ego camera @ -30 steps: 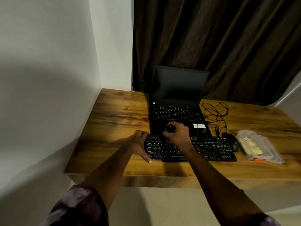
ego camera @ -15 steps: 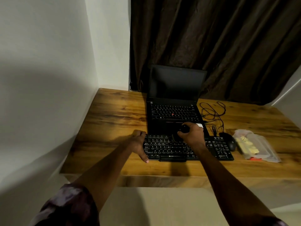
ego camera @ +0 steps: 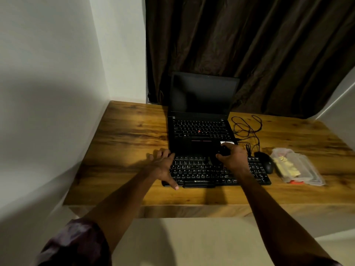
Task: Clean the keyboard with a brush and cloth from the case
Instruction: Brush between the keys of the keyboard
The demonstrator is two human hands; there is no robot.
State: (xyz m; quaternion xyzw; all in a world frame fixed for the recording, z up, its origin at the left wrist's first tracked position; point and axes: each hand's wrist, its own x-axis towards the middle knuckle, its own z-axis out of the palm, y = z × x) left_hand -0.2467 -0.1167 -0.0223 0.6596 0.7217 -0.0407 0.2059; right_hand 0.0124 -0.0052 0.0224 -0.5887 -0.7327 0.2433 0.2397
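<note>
Desk: a long wooden desk top with strong brown grain (ego camera: 123, 135) fills the middle of the frame, from left of centre to the right edge.
Laptop: an open black laptop with a dark screen (ego camera: 199, 104) sits at centre, behind everything else on the desk.
Keyboard: a flat black full-size keyboard with white lettering (ego camera: 197, 171) lies just in front of the laptop, at centre and slightly right. Its long axis runs left to right across the frame.
Case: a clear plastic oblong case (ego camera: 303, 169) lies at the right, just beyond a black computer mouse (ego camera: 266, 164). Something pale yellow inside it is probably the cloth (ego camera: 286, 166).
Left hand: the left hand (ego camera: 163, 166) rests flat on the keyboard's left end, fingers straight and spread, thumb along the front edge. It holds nothing.
Right hand: the right hand (ego camera: 235, 157) is curled around a small dark round-topped brush (ego camera: 223, 150) at the keyboard's far edge, right of its middle. The bristles cannot be made out.
What the next move turns on: brushing seems under way. The key rows stretch sideways from the brush – most of them to its left, the number pad to its right – so strokes should follow that long axis while the left hand steadies the board. The case is nearer the right hand.
</note>
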